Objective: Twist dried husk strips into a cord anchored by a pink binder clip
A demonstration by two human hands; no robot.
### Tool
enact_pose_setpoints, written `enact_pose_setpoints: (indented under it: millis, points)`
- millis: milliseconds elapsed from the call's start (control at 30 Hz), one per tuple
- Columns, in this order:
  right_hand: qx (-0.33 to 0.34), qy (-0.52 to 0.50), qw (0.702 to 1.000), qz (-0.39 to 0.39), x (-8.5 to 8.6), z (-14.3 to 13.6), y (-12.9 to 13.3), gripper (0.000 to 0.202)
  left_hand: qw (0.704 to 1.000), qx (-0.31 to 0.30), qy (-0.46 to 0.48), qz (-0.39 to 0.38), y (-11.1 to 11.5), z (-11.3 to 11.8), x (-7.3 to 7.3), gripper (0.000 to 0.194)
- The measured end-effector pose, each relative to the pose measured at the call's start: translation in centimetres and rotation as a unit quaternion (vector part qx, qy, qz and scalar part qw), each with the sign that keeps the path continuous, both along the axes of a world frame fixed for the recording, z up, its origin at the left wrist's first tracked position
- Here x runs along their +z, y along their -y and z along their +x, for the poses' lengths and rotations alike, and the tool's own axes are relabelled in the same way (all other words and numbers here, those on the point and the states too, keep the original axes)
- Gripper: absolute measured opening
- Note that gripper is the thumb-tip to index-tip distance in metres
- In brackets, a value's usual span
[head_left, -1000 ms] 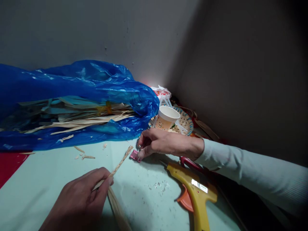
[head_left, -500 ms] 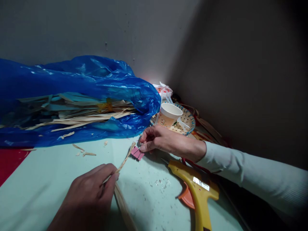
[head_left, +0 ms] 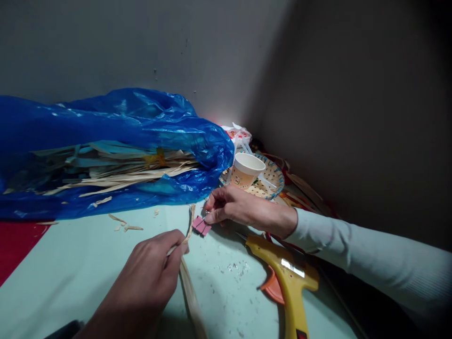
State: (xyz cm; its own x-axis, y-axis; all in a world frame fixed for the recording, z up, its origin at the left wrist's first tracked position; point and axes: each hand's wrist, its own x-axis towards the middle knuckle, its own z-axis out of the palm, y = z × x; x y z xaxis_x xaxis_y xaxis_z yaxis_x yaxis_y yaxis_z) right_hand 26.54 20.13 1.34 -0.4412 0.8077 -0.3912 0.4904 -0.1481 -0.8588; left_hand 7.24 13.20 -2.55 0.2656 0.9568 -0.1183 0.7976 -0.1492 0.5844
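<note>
My left hand is closed on a twisted straw cord, pinching it between thumb and fingers. The cord's end rises beyond the fingertips, and a loose flat strand trails down towards the near edge. In my right hand is a pink binder clip, held by its metal handle between thumb and fingers. The clip lies low over the pale green tabletop, just right of the cord's end. Whether clip and cord touch I cannot tell.
A yellow glue gun with an orange trigger lies at right. Behind my right hand, a paper cup stands on a woven straw plate. A blue plastic bag holding straw strips fills the back left. Straw scraps lie before it.
My left hand has moved right and slightly up with the cord, bringing the cord's end more upright beside the clip. My right hand keeps hold of the clip, nearly still.
</note>
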Motion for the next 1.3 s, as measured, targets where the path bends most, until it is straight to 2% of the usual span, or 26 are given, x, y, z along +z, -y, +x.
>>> enact_pose_setpoints:
  millis: [167, 367, 500, 767, 867, 1000, 1167, 1300]
  points:
    - [-0.001, 0.023, 1.000, 0.017, -0.3, 0.1, -0.2, 0.010, 1.000, 0.003, -0.002, -0.014, -0.5, 0.2, -0.1, 0.031]
    - [-0.001, 0.009, 1.000, 0.009, -0.1, 0.0, -0.2, 0.008, 0.995, -0.001, 0.013, -0.095, -1.0, -1.1, -0.2, 0.046]
    - [-0.002, 0.004, 1.000, 0.010, -0.2, 0.0, -0.2, 0.008, 0.995, 0.028, 0.042, -0.089, -1.1, -1.5, -0.4, 0.045]
    - [-0.018, -0.021, 1.000, -0.003, -0.8, 0.0, -0.4, 0.011, 0.995, -0.004, 0.062, -0.080, -1.2, -0.9, 0.9, 0.041]
    - [-0.017, -0.023, 1.000, -0.007, -0.7, 0.0, -0.3, 0.011, 0.992, 0.008, 0.088, -0.089, -1.5, -0.6, 1.1, 0.039]
    - [-0.017, -0.004, 1.000, -0.003, -0.4, 0.0, -0.3, 0.009, 0.974, 0.016, 0.168, -0.149, -2.1, -0.5, 0.9, 0.036]
    - [0.003, 0.057, 0.998, 0.029, 0.0, -0.2, -0.4, 0.009, 0.931, 0.007, 0.263, -0.252, -2.6, -0.4, 1.0, 0.034]
    - [0.025, 0.120, 0.989, 0.081, 0.1, -0.3, -0.3, 0.021, 0.925, 0.011, 0.270, -0.266, -1.9, 0.1, 1.0, 0.030]
